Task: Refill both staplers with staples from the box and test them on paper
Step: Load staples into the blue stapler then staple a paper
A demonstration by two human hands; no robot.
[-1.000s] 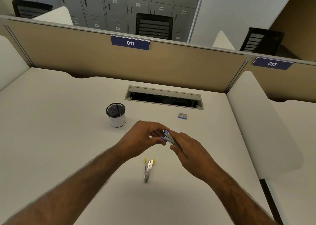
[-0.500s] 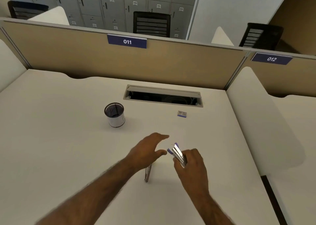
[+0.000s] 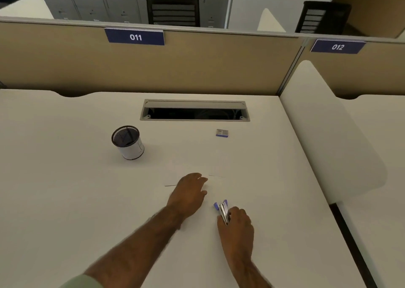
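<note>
Right hand (image 3: 236, 224): fingers curled round the rear of the purple stapler (image 3: 222, 211), which is held low over the surface (image 3: 65, 178) with its purple-tipped front end pointing away from the person. The grip at the back leaves the front end free, as a test on paper would require; whether the stapler is fully closed cannot be told.

Left hand (image 3: 189, 190): fingers extended and loosely spread, palm down, holding nothing visible. It lies over a sheet of paper (image 3: 215, 184), white on the white surface and traceable only by faint edge lines on either side of the fingers. The posture suits pinning or lifting the sheet for the stapler; actual contact cannot be confirmed.

The staple box (image 3: 222, 133), small with a blue base, sits farther back, well apart from both hands and near the recessed cable slot (image 3: 195, 111). This keeps it within reach without crowding the working area. A mesh pen cup (image 3: 127, 142) stands upright to the left of the box.

The second stapler is not visible in this view; it may lie beneath the left hand or forearm.

Judged stage: the purple stapler is being brought to the paper for its test, which is not yet made.
</note>
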